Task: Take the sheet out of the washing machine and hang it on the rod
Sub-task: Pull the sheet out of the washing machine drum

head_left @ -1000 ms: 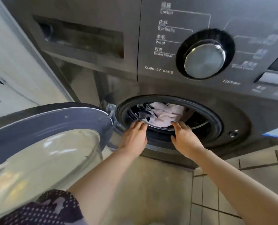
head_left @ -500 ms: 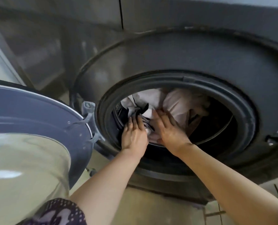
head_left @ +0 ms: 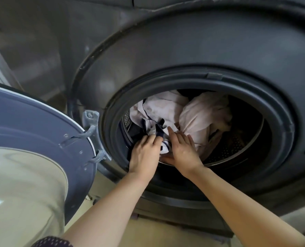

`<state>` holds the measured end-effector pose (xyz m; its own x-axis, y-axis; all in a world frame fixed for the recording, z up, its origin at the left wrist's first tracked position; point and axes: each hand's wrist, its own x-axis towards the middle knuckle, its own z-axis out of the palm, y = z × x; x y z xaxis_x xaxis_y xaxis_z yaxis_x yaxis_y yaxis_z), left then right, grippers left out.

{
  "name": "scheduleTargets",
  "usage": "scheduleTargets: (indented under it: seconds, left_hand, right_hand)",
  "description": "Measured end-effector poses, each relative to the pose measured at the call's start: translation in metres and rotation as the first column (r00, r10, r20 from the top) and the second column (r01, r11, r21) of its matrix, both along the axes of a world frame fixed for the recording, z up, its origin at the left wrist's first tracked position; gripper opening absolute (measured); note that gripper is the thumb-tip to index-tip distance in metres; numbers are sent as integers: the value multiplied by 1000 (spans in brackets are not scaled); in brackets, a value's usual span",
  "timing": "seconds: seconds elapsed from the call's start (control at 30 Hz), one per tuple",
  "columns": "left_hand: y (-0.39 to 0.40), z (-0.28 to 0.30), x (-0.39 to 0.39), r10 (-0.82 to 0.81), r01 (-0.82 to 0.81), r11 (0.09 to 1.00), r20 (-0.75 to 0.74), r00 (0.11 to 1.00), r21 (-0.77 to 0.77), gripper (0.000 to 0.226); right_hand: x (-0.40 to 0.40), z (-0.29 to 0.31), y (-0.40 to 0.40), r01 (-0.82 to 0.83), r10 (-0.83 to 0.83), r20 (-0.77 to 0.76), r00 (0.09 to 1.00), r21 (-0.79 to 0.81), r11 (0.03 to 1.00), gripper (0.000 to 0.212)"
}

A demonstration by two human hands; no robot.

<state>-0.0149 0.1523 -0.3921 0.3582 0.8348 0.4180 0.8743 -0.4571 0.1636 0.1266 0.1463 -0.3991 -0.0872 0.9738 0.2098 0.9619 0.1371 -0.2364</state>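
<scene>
Sheet [head_left: 198, 114] looks soft, limp, likely damp-heavy; left hand [head_left: 145, 154] grips its dark-trimmed bunch; right hand [head_left: 181, 148] lies flat on it; gather thick folds.

Dim daylight, soft blur, wide-angle edge distortion

The sheet [head_left: 192, 113] is lying bunched inside the drum [head_left: 237, 147] of the washing machine [head_left: 183, 41], behind the door seal [head_left: 166, 79]. The left hand [head_left: 144, 154] and the right hand [head_left: 182, 150] are reaching side by side through the opening, touching the sheet's near edge. The door [head_left: 41, 131] is standing open to the left of the opening, attached by the hinge [head_left: 91, 122].
</scene>
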Motion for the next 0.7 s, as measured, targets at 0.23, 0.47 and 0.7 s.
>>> scheduleTargets:
  seconds: [0.23,0.47,0.7]
  left_hand:
    - [-30,13,-12,-141,139,990,153,978,23,43]
    - [-61,28,-36,-190,232,972,455,870,-37,53]
    - [-67,40,-46,-313,358,923,262,913,-144,83]
  right_hand:
    - [4,3,-10,32,-7,-178,984,137,990,54]
    - [2,25,-37,-134,186,-299,936,185,974,52]
    - [7,32,-89,-207,241,-216,946,167,964,47]
